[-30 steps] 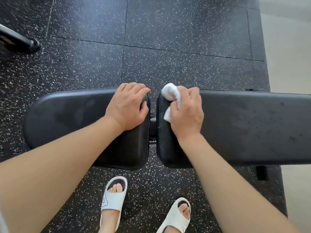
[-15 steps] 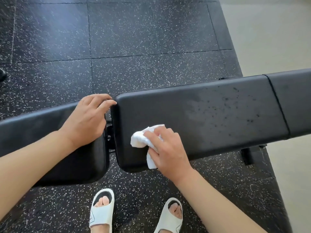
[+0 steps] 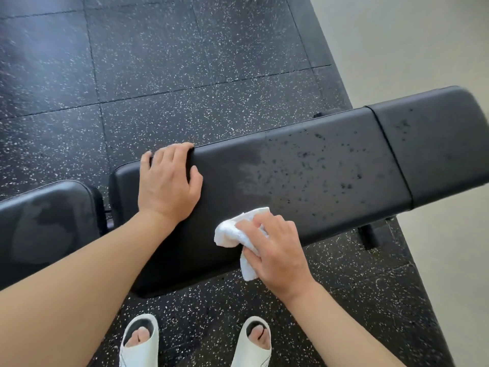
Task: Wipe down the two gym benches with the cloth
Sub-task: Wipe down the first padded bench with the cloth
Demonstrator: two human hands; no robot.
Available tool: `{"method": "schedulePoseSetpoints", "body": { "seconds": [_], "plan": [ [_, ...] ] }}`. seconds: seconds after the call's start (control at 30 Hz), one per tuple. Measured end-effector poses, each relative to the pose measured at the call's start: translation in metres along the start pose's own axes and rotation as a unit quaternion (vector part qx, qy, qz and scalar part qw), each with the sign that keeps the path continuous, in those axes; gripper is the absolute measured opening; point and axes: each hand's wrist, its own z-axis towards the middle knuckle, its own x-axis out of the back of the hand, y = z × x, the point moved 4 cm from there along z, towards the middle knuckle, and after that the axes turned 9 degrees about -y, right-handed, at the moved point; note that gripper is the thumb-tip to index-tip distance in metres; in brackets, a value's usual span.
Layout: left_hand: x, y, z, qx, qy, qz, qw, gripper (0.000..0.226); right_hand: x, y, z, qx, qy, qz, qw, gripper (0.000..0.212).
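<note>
Two black padded bench pads lie end to end across the view. The long right pad (image 3: 317, 170) carries dark droplets on its right half and a smeared patch near its middle. The left pad (image 3: 47, 223) shows at the left edge with damp marks. My right hand (image 3: 275, 250) grips a crumpled white cloth (image 3: 232, 237) and presses it on the near edge of the long pad. My left hand (image 3: 169, 181) rests flat on that pad's left end, fingers curled over its far edge.
Black speckled rubber floor tiles (image 3: 185, 62) surround the benches; pale flooring (image 3: 423, 43) begins at the right. My feet in white slides (image 3: 140, 343) stand just in front of the bench. A bench foot (image 3: 370, 234) sticks out under the pad's right part.
My left hand has moved from the left pad onto the long right pad. My right hand has slid the cloth rightward along the near edge. The view has shifted right.
</note>
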Motion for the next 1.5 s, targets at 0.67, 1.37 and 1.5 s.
{"method": "schedulePoseSetpoints", "body": {
  "seconds": [0.67,1.37,1.5],
  "plan": [
    [-0.004,0.001,0.008,0.006,-0.001,0.028,1.0,0.054,0.029,0.04,0.123,-0.047,0.083,0.024,0.995,0.031],
    [-0.009,-0.001,0.009,-0.009,0.016,0.044,0.999,0.053,0.015,0.01,0.175,-0.04,0.064,0.039,0.996,0.017],
    [-0.009,-0.002,0.007,-0.011,0.028,0.041,0.999,0.051,0.017,0.008,0.171,-0.036,0.06,0.03,0.997,0.021]
  ]
}}
